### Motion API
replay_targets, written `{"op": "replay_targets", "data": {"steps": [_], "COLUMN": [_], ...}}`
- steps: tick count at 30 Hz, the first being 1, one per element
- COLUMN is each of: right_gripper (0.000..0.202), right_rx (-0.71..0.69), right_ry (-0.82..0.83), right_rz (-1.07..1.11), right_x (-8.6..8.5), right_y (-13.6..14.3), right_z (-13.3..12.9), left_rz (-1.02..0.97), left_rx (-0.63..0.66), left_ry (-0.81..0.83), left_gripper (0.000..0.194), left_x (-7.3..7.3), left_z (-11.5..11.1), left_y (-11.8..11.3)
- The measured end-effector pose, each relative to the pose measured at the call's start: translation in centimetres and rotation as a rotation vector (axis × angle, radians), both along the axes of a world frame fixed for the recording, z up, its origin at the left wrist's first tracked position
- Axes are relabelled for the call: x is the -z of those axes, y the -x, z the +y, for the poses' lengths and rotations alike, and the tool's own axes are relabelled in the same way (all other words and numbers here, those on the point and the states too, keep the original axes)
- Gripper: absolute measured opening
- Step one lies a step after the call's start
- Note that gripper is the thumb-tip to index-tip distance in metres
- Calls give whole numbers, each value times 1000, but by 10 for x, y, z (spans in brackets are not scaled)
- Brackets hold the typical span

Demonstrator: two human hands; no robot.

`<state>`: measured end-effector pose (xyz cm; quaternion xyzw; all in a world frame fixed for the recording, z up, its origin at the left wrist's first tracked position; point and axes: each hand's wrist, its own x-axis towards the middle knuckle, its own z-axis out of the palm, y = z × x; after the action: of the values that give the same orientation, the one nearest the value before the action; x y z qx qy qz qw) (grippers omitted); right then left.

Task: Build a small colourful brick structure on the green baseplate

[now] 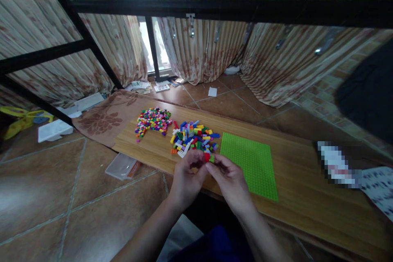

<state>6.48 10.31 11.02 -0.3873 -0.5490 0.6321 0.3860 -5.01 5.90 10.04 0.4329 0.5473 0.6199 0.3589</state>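
My left hand (189, 174) and my right hand (231, 177) meet in front of me at the table's near edge. Between their fingertips is a small red toy brick (206, 156), pinched by the left. A green brick (211, 158) touches its right side, gripped by my right fingers. Whether the two bricks are joined I cannot tell. Just beyond my hands lies a pile of mixed larger bricks (196, 133). To the right, a flat green baseplate (248, 163) rests on the wooden table (294, 180).
A heap of tiny coloured bricks (153, 120) sits farther left on the table. A clear plastic box (121, 166) is on the floor below. A black metal frame (215, 10) crosses in front of the curtains. Printed paper (379, 186) lies at the right.
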Motion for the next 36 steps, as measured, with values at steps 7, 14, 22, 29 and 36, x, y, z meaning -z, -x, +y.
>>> {"op": "replay_targets", "data": {"steps": [7, 14, 22, 29, 36], "right_gripper": [15, 7, 11, 21, 18], "right_rx": [-111, -216, -82, 152, 20], "right_ry": [-61, -142, -74, 297, 521], "right_rz": [-76, -209, -9, 209, 396], "right_x": [-3, -1, 14, 22, 20], "right_y": [-20, -29, -15, -11, -14], "right_z": [-10, -16, -28, -26, -24], "left_rz": [-72, -223, -217, -495, -708], "left_rx": [217, 228, 28, -33, 113], "left_ry": [62, 182, 92, 245, 229], "left_gripper": [32, 23, 15, 25, 27], "left_x": [-13, -10, 0, 10, 0], "left_z": [-26, -35, -30, -28, -22], "left_y": [5, 2, -8, -8, -11]}}
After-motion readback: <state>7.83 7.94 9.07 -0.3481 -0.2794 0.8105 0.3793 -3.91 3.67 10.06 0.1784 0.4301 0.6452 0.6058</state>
